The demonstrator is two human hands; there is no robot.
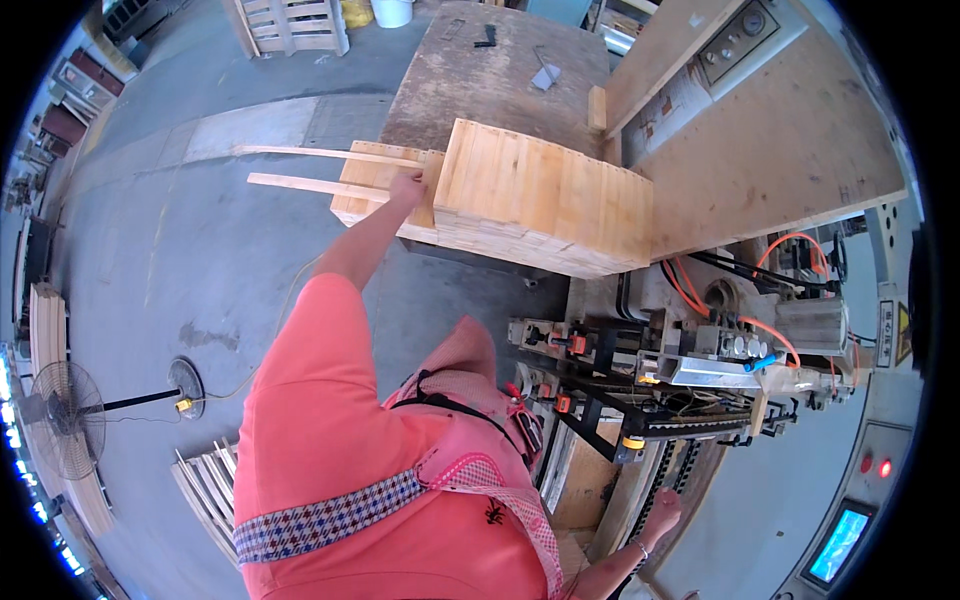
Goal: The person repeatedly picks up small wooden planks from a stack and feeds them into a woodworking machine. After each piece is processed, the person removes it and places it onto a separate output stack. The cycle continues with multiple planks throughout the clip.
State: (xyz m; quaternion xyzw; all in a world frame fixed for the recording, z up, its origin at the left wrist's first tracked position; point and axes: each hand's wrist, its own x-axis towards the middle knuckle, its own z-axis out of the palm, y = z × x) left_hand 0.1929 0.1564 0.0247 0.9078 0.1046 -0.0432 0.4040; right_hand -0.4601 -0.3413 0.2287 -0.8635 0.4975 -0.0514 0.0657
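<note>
My left arm reaches out to a low stack of pale wooden strips (362, 213). There my left hand (408, 187) has its fingers curled at the ends of two long strips, an upper strip (320, 153) and a lower strip (315, 186). Both jut out to the left past the stack; how the fingers grip them is partly hidden. Right beside the hand rises a taller block of stacked wooden pieces (545, 195). My right hand (662, 515) hangs low by the machine's chain track (640, 530), its fingers curled in with nothing visible in them.
A worn table (490, 75) carries the stacks. To the right stands a machine with clamps (570, 345), orange hoses (690, 290) and a control panel (840, 540). A floor fan (68, 420) and loose strips (208, 490) are at the left, with a cable across the floor.
</note>
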